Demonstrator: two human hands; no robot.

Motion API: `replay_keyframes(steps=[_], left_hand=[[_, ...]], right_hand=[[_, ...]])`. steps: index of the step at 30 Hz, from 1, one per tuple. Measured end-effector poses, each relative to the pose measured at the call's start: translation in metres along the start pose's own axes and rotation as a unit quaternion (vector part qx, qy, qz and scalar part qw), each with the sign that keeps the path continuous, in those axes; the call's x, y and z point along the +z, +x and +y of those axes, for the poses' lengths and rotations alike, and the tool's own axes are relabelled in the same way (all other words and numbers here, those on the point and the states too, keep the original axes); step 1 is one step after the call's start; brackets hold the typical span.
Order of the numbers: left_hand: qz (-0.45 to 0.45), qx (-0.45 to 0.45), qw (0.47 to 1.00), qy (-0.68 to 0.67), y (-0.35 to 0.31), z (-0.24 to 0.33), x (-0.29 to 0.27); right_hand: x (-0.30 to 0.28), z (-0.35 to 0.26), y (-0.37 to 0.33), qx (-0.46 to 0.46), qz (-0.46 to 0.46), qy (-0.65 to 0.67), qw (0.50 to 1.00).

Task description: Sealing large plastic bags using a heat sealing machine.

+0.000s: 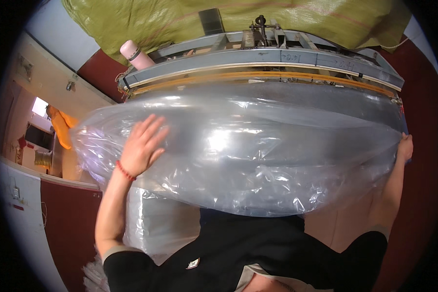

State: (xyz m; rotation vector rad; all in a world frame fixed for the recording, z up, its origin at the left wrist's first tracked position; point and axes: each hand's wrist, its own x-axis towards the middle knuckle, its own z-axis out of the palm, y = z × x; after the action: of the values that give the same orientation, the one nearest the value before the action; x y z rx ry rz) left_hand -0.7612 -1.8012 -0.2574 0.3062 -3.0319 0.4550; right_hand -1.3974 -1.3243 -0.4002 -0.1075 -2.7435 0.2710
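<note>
Plastic sheet (277,141): lay billowed between the hands, reaching past the left one.
Left hand (143,143): was spread over the sheet; contact could not be told.
Right hand (405,146): pinched the sheet's edge.
Handling: a firm right pinch and light, flat left palm likely suited limiting creases.
Metal frame (238,56): stood beyond both hands.
Pink bottle (136,54): was beyond the left hand.

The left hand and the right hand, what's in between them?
In the head view, shiny clear plastic lies between the open left hand and the right hand, which grips its edge.
</note>
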Motion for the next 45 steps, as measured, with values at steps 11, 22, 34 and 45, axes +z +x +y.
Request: replay_keyframes(steps=[11, 22, 34, 45], left_hand=[[0.108, -0.171, 0.96, -0.194, 0.01, -0.016, 0.081], [0.163, -0.169, 0.951, -0.203, 0.078, -0.015, 0.135], [0.284, -0.26, 0.912, -0.144, 0.103, -0.047, 0.158], [0.387, -0.49, 0.661, -0.416, 0.088, -0.145, 0.226]], right_hand=[[0.008, 0.0, 0.009, -0.005, 0.001, 0.015, 1.0], [0.024, 0.03, 0.024, 0.022, 0.01, 0.189, 0.982], [-0.003, 0.079, 0.039, 0.048, 0.023, 0.578, 0.814], [0.091, -0.106, 0.04, -0.049, 0.118, 0.462, 0.878]])
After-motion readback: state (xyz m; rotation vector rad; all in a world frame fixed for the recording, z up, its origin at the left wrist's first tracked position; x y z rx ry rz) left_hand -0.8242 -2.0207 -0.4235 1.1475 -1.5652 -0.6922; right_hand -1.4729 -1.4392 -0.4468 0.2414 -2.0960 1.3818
